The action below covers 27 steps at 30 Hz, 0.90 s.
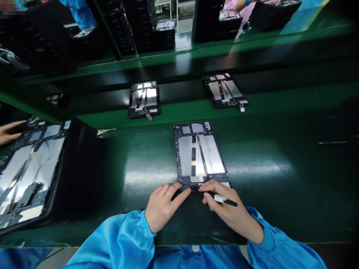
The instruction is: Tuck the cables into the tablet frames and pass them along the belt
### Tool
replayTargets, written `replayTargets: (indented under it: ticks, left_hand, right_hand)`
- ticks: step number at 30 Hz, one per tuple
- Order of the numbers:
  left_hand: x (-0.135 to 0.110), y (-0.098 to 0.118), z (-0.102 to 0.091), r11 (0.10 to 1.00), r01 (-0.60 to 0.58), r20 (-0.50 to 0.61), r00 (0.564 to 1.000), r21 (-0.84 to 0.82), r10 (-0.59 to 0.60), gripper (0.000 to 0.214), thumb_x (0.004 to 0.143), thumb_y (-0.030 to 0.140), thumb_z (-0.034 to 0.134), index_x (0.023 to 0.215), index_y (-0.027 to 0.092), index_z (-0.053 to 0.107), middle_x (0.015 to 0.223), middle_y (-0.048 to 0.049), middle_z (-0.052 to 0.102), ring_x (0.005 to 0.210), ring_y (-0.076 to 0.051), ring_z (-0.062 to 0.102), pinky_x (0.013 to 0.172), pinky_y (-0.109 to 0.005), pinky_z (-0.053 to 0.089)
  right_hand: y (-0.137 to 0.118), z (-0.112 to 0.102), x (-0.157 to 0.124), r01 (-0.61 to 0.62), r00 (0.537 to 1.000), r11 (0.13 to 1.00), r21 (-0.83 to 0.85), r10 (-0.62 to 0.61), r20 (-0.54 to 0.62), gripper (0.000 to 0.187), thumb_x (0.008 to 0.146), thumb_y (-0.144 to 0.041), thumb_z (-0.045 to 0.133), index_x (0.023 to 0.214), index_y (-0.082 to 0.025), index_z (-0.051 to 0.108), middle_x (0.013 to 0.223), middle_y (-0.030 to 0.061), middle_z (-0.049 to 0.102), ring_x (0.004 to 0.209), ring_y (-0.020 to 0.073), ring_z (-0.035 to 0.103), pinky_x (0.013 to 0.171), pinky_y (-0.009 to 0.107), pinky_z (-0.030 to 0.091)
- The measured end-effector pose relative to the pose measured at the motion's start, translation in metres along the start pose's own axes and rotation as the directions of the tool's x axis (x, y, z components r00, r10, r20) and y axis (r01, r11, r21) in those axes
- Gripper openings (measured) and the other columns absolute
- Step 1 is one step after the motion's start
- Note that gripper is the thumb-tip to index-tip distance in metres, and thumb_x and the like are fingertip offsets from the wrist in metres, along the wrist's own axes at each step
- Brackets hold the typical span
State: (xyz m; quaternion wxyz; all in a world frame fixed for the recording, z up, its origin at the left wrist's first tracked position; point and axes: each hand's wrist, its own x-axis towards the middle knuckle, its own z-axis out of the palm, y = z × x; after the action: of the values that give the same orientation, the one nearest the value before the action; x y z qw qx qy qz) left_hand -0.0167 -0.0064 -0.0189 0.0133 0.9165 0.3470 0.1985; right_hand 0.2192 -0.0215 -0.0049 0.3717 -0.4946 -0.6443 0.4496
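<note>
Nearest to the camera are the two blue sleeves [131, 239] of the person's work coat, and the bare hands come out from them onto a dark green bench mat [148, 168]. The left hand [165, 207] lies with curled fingers on the near edge of the tablet frame [200, 149]. It presses there or grips lightly, but I cannot tell which one, because the fingertips hide the contact. The right hand [231, 209] is closed in a pen grip around a black pen-shaped tool [228, 201] with a white grip part (maybe a pry tool or a stylus, the tip is hidden), and its fingers also come to the same near edge.

The tablet frame lies flat on the mat, directly in front of the hands, with its silver plates facing up. The work in hand seems to be at its near edge, and not on the plates.

To the left of the tablet frame, a larger black-edged frame [30, 175] lies apart on the mat, and at its far corner is the hand of another person [9, 131]. Beyond the tablet frame, on a raised green shelf [185, 110], two similar frames [144, 100] [224, 90] lie side by side. Further behind them stand stacks of black trays [165, 35].
</note>
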Motion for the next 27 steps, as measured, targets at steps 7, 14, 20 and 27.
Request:
replayTargets:
  ticks: [7, 14, 20, 27]
  left_hand:
    - [-0.003, -0.001, 0.003, 1.0, 0.011, 0.015, 1.0, 0.006, -0.011, 0.035, 0.097, 0.012, 0.048, 0.129, 0.023, 0.056, 0.112, -0.0082, 0.06, 0.091, -0.018, 0.058, 0.076, -0.031, 0.05]
    - [-0.004, -0.004, -0.003, 0.999, -0.025, -0.065, 0.998, -0.031, 0.023, 0.029, 0.097, 0.012, 0.05, 0.123, 0.02, 0.06, 0.118, -0.0085, 0.063, 0.098, -0.018, 0.06, 0.078, -0.029, 0.049]
    - [-0.001, -0.003, -0.006, 1.0, -0.027, -0.07, 0.997, -0.012, 0.026, 0.026, 0.098, 0.014, 0.049, 0.119, 0.02, 0.062, 0.116, -0.0079, 0.065, 0.096, -0.018, 0.06, 0.075, -0.029, 0.047]
    - [-0.004, -0.004, -0.003, 0.999, -0.025, -0.066, 0.998, -0.028, 0.023, 0.027, 0.098, 0.014, 0.05, 0.121, 0.02, 0.06, 0.118, -0.0079, 0.064, 0.096, -0.018, 0.06, 0.075, -0.03, 0.047]
  right_hand:
    - [0.007, -0.012, -0.001, -0.07, 0.994, 0.997, -0.043, 0.066, -0.09, 0.016, 0.096, -0.028, 0.051, 0.089, -0.019, 0.063, 0.068, 0.0016, 0.063, 0.056, 0.0155, 0.062, 0.05, 0.025, 0.051]
    - [0.005, -0.009, -0.006, -0.094, 0.994, 0.995, 0.046, 0.096, -0.044, 0.018, 0.096, -0.031, 0.054, 0.103, -0.019, 0.066, 0.076, 0.0038, 0.071, 0.058, 0.0162, 0.067, 0.053, 0.025, 0.056]
    - [-0.007, -0.003, 0.0, 0.073, 0.995, 0.997, 0.019, -0.074, 0.067, 0.016, 0.095, -0.024, 0.056, 0.108, -0.023, 0.067, 0.101, 0.0052, 0.074, 0.083, 0.0188, 0.072, 0.082, 0.03, 0.058]
    - [-0.012, -0.004, 0.001, 0.126, 0.988, 0.992, -0.026, -0.123, 0.097, 0.018, 0.095, -0.02, 0.054, 0.108, -0.022, 0.066, 0.105, 0.0049, 0.073, 0.087, 0.0182, 0.071, 0.085, 0.029, 0.057]
